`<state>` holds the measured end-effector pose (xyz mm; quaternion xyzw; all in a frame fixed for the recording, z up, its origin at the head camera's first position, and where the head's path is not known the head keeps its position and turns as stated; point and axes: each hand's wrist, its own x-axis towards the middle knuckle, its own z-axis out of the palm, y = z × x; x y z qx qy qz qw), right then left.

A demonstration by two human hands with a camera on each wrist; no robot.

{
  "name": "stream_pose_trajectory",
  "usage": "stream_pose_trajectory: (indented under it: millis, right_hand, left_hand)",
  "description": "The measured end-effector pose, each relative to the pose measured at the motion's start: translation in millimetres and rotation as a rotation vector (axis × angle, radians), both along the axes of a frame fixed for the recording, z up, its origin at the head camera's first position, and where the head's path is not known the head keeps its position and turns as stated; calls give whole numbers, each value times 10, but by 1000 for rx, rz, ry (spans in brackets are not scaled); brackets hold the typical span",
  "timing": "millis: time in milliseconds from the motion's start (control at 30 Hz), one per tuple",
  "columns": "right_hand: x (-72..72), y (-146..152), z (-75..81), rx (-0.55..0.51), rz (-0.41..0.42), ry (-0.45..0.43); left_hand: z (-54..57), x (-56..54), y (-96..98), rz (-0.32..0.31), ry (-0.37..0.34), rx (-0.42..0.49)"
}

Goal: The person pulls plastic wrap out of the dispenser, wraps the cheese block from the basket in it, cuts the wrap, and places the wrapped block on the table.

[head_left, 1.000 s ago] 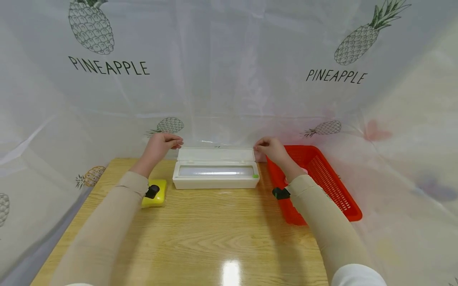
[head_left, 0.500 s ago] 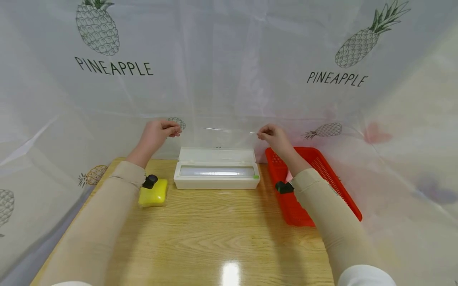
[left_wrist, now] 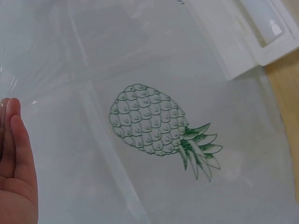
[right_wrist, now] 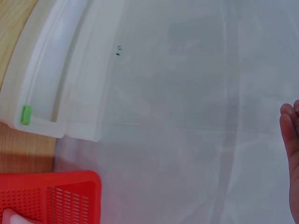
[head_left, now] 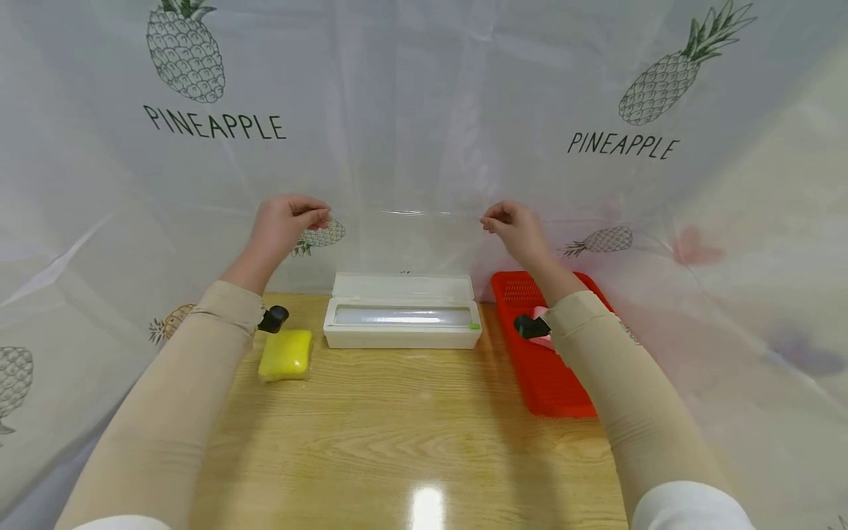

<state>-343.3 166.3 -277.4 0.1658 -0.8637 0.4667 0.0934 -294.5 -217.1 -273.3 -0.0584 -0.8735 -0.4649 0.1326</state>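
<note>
A sheet of clear cling film (head_left: 411,213) stretches between my two raised hands, its upper edge showing as a thin shiny line. My left hand (head_left: 288,221) pinches one corner between thumb and fingers; in the left wrist view, creases fan out in the film beside the fingertips (left_wrist: 14,105). At the other corner, my right hand (head_left: 520,228) pinches the film likewise. Below stands the white cling film dispenser (head_left: 404,338), its lid (head_left: 403,285) tipped back and a roll (head_left: 404,316) visible inside. A green slider (right_wrist: 26,115) sits at the dispenser's right end.
On the wooden table (head_left: 397,434), a yellow wrapped block (head_left: 286,355) lies left of the dispenser. A red basket (head_left: 556,390) with a pink item (right_wrist: 18,218) stands to the right, partly under my right forearm. Behind hangs a pineapple-printed sheet (head_left: 424,110).
Both hands have risen from beside the dispenser's lid to well above it, drawing the film's edge upward between them. Dispenser, yellow block and basket have stayed put.
</note>
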Motion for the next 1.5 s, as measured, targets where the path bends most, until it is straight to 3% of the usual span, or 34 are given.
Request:
stream_pose_trajectory:
  millis: [433,600,733,867,967,1167,1333,1500]
  right_hand:
    - [36,3,210,9,-20,53]
    - [95,18,277,32,-19,80]
    - [184,50,293,122,8,139]
    - [311,81,286,200,57,184]
    - [409,90,280,246,69,194]
    - [549,189,217,286,102,164]
    - [657,337,71,171,176,127]
    - [789,460,-93,11,286,22]
  left_hand:
    - [232,129,22,-14,70,76]
    - [323,231,2,-23,31,14]
    - [356,341,-24,-65,13,-104]
    - [315,454,-26,-97,46,-191]
    - [263,541,-12,-81,83,-225]
    - [171,738,1,-59,124,-211]
    - [97,914,-49,-79,112,-217]
    - [-77,1043,-110,-232,67,-3]
